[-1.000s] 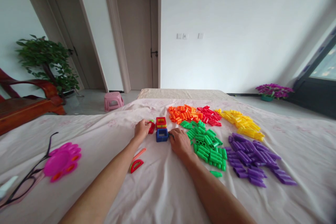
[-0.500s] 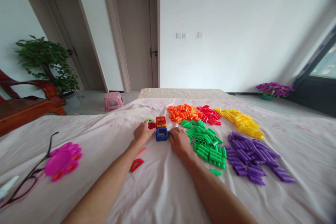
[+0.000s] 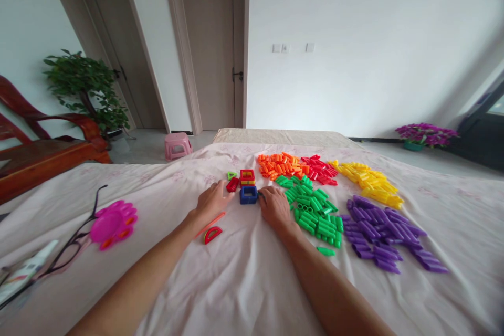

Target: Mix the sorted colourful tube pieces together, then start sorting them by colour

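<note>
On the cloth in front of me, several blue square frames [image 3: 248, 195] form a stack with an open centre. Just behind it is another stack of red and yellow square frames [image 3: 247, 176]. My left hand [image 3: 214, 200] rests left of the stacks, fingers apart, its tips close to a group of red pieces [image 3: 232, 184]. My right hand [image 3: 274, 206] is curled at the blue stack's right side. Something small and dark shows at its fingertips, too hidden to name. A small green triangle [image 3: 232, 175] lies behind the red pieces.
Piles of orange [image 3: 281, 166], red [image 3: 318, 170], yellow [image 3: 368, 182], green [image 3: 315, 210] and purple tubes [image 3: 380, 233] spread to the right. Left are a pink paw-shaped dish [image 3: 112, 224], glasses [image 3: 71, 249] and a white tube [image 3: 29, 273]. A red half-ring [image 3: 213, 234] and orange strip [image 3: 211, 223] lie nearer.
My left hand has drawn back slightly from the red pieces, which now show more fully beside the stacks. My right hand stays by the blue stack. The whole view has shifted a little.
</note>
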`<state>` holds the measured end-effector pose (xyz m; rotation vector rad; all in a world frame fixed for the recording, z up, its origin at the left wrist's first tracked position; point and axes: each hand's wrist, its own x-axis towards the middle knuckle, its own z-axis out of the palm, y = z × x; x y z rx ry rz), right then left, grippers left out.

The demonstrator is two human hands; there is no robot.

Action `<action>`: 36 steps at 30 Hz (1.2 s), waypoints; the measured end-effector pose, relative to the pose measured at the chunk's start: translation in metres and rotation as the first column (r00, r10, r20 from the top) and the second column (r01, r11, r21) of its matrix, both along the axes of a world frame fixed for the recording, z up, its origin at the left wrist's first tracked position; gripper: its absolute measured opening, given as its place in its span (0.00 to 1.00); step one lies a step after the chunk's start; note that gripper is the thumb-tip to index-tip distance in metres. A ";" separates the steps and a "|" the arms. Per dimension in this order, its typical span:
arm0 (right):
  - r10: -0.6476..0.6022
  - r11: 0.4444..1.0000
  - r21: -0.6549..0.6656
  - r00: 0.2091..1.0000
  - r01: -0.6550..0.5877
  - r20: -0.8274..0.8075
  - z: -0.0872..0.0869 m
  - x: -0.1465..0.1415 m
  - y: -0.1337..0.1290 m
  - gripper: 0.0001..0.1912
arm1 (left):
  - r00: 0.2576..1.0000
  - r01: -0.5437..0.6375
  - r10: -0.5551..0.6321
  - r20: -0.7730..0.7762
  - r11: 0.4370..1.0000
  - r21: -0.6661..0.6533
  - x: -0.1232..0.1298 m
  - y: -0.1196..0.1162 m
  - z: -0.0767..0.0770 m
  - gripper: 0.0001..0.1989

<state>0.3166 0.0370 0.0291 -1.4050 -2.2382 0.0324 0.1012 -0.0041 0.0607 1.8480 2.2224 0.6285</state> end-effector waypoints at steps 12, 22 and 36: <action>-0.009 1.000 -0.005 1.000 0.009 -0.004 0.001 0.000 -0.004 0.15 | 0.979 0.161 -0.173 -0.104 0.980 -0.120 -0.029 -0.101 -0.007 0.16; 0.010 1.000 -0.026 1.000 -0.010 0.012 -0.002 0.001 -0.001 0.15 | 0.964 0.259 -0.261 -0.045 0.965 -0.043 -0.012 -0.097 -0.004 0.06; 0.041 0.999 -0.023 0.999 -0.041 0.004 -0.002 0.002 0.001 0.15 | 0.950 0.271 -0.257 -0.179 0.961 0.059 -0.004 -0.080 -0.010 0.15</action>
